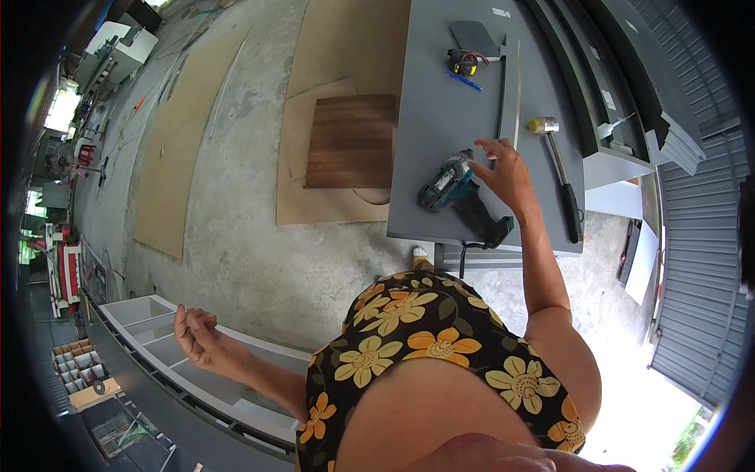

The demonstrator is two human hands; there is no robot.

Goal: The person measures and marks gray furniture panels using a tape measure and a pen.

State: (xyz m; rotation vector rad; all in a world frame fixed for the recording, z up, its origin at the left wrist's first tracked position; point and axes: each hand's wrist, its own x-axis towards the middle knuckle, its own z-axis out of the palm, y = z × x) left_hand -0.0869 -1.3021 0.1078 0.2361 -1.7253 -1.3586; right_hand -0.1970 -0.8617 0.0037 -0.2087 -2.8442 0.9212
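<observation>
My right hand (507, 177) is over the grey panel (448, 110), thumb and fingers apart and nothing held between them. Just beside its thumb lies a teal and black cordless drill (460, 191), on its side with the handle toward me. A long metal strip (510, 94) runs along the panel beyond my fingertips. To the right of my forearm lies a mallet (557, 157) with a yellowish head and black grip. My left hand (203, 342) is raised at my left above a white, divided cabinet frame (157, 318). Its fingers are curled in; whatever they may hold is hidden.
A tape measure (464, 63), a blue pen (465, 81) and a dark notebook (474, 39) lie at the panel's far end. Dark long profiles (582, 71) stand along its right side. A brown wooden board (350, 141) rests on cardboard (295, 200) to the left.
</observation>
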